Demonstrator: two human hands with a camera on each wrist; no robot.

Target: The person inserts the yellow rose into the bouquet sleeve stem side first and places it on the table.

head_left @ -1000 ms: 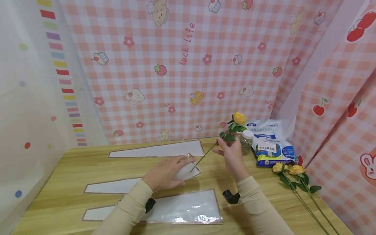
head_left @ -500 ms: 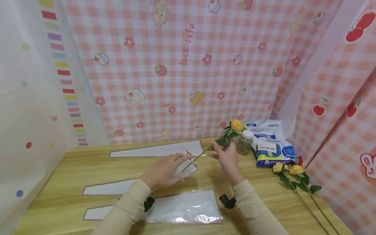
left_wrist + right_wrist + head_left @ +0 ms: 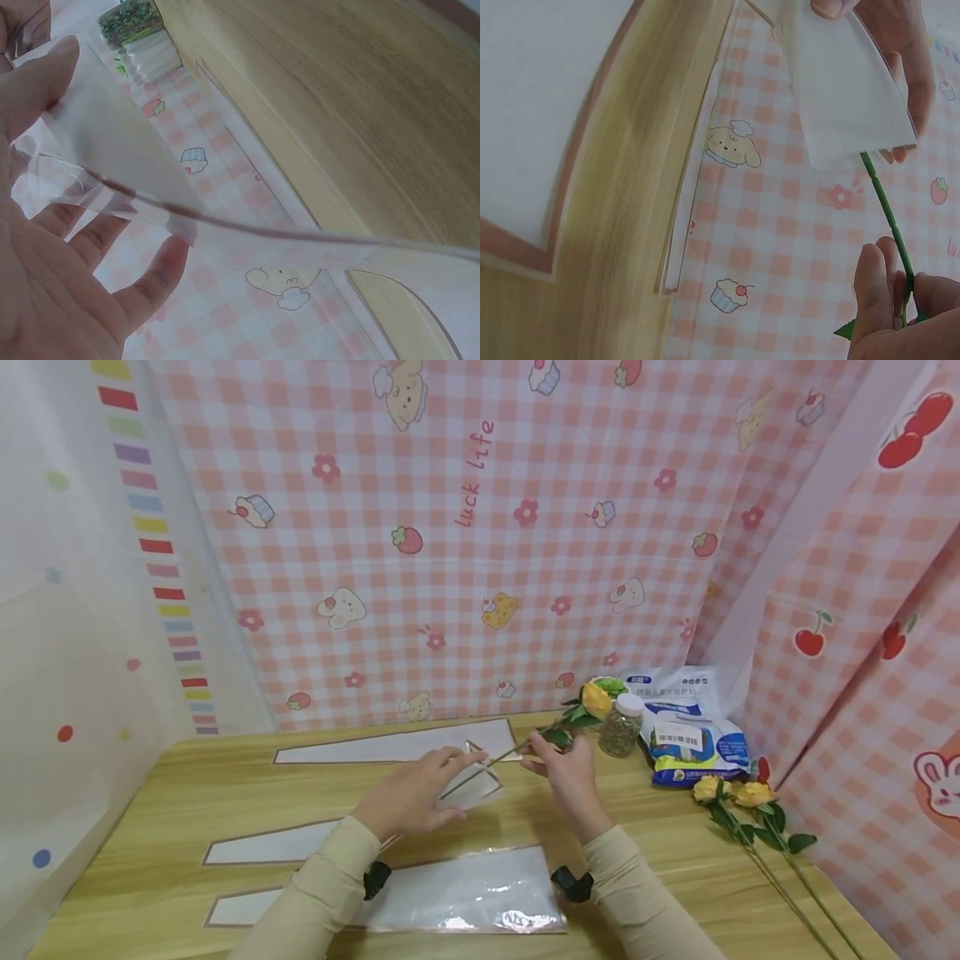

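My left hand holds the wide end of a tapered flower sleeve, white with a clear front and brown edging. In the left wrist view the thumb lies on one side of the sleeve and the fingers spread on the other. My right hand pinches a yellow rose by its green stem just below the leaves. The rose's bloom points up and right. Its lower stem runs into the sleeve's mouth and shows through the clear front. In the right wrist view the stem passes behind the sleeve's edge.
Another sleeve lies at the table's back, and one lies at the front. Two yellow roses lie at the right. A white-lidded jar and fertiliser bags stand at the back right. Checked cloth hangs behind.
My right hand has moved left and slightly down, sliding the rose stem deeper into the sleeve. The bloom has come lower. The sleeve in my left hand has shifted slightly left.
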